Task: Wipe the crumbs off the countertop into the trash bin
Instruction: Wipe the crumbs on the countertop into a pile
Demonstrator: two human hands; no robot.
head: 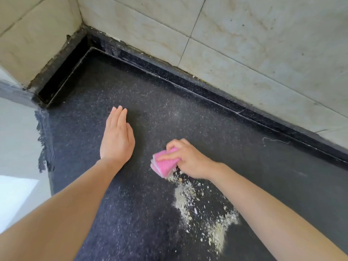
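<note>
Near the middle of the dark worktop [263, 176], the right hand [190, 159] closed its grip round a folded pink cloth [165, 162], whose free edges pointed left. Crumbs [205, 210] lay in a pale band starting at the cloth's near corner, long axis running near and rightward. Farther left, the left hand [117, 136] rested flat, fingers straight, holding nothing.

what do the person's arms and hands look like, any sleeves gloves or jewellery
Both are bare: the left hand and right hand wear no gloves, and no rings, watch or bracelet show. The left forearm and right forearm are uncovered to the frame edge, no sleeve in view.
</note>
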